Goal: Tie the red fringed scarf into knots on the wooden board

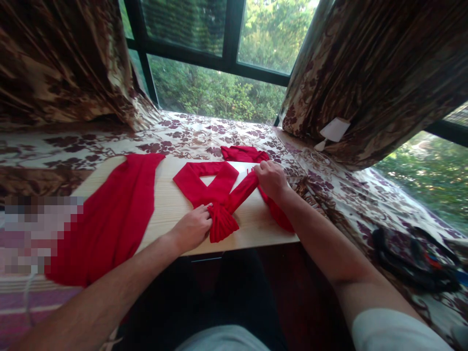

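Observation:
A red cloth strip (204,183) lies folded into a loop on a light wooden board (168,204). Its gathered, pleated end (221,225) fans out near the board's front edge. My left hand (192,228) pinches the cloth right at that gathered spot, fingers closed. My right hand (271,179) is closed around the other rolled end of the strip, which runs diagonally up from the crossing. More of the red cloth (243,154) lies bunched just behind my right hand.
A large flat red cloth piece (109,219) covers the board's left part and hangs over its edge. Brown floral fabric (190,134) surrounds the board, with curtains and a window behind. Dark straps (409,263) lie at the right.

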Action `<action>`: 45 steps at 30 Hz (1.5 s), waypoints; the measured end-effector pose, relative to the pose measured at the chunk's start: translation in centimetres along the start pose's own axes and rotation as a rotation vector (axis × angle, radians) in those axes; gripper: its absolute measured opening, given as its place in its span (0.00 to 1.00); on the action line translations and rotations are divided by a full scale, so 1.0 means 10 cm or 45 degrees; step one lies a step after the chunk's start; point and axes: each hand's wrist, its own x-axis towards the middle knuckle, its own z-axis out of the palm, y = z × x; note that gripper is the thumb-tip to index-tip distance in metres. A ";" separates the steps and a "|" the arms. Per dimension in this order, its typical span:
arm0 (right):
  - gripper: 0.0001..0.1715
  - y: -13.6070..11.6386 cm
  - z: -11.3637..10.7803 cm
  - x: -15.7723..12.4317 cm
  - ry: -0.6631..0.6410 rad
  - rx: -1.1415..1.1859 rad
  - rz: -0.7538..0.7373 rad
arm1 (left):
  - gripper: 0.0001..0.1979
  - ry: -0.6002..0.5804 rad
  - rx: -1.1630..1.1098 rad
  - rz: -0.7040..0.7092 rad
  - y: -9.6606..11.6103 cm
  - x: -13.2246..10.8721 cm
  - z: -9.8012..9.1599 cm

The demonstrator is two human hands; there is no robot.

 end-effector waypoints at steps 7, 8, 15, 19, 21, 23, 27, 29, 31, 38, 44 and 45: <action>0.18 0.06 0.25 -0.15 -0.040 -0.037 0.006 | 0.19 -0.035 -0.143 -0.024 0.00 -0.02 -0.01; 0.19 0.07 0.31 -0.17 -0.072 -0.027 0.025 | 0.20 -0.059 -0.150 -0.012 0.02 -0.02 -0.04; 0.18 0.04 0.48 -0.24 -0.136 0.063 0.102 | 0.13 -0.257 -0.380 -0.030 0.12 -0.08 -0.32; 0.18 -0.03 0.52 -0.24 -0.155 0.091 0.104 | 0.18 -0.214 -0.420 -0.030 0.23 -0.05 -0.38; 0.18 -0.07 0.55 -0.25 -0.157 0.094 0.109 | 0.23 -0.214 -0.430 0.047 0.31 -0.05 -0.38; 0.17 -0.10 0.57 -0.27 -0.143 0.093 0.104 | 0.29 -0.231 -0.441 0.127 0.38 -0.07 -0.37; 0.17 -0.14 0.59 -0.29 -0.126 0.086 0.119 | 0.36 -0.215 -0.478 0.197 0.45 -0.13 -0.34; 0.18 -0.14 0.60 -0.29 -0.124 0.089 0.140 | 0.33 -0.105 -0.495 0.154 0.43 -0.13 -0.30; 0.19 -0.13 0.60 -0.29 -0.109 0.103 0.155 | 0.29 0.057 -0.444 -0.008 0.38 -0.11 -0.24; 0.21 -0.09 0.44 -0.30 0.044 0.319 0.277 | 0.25 0.154 -0.173 -0.331 0.32 -0.03 0.02; 0.24 -0.32 -0.06 -0.19 0.205 0.443 0.157 | 0.24 0.196 -0.206 -0.318 0.31 -0.04 0.05; 0.24 -0.39 -0.15 -0.16 0.197 0.470 0.082 | 0.23 0.197 -0.215 -0.317 0.30 -0.04 0.04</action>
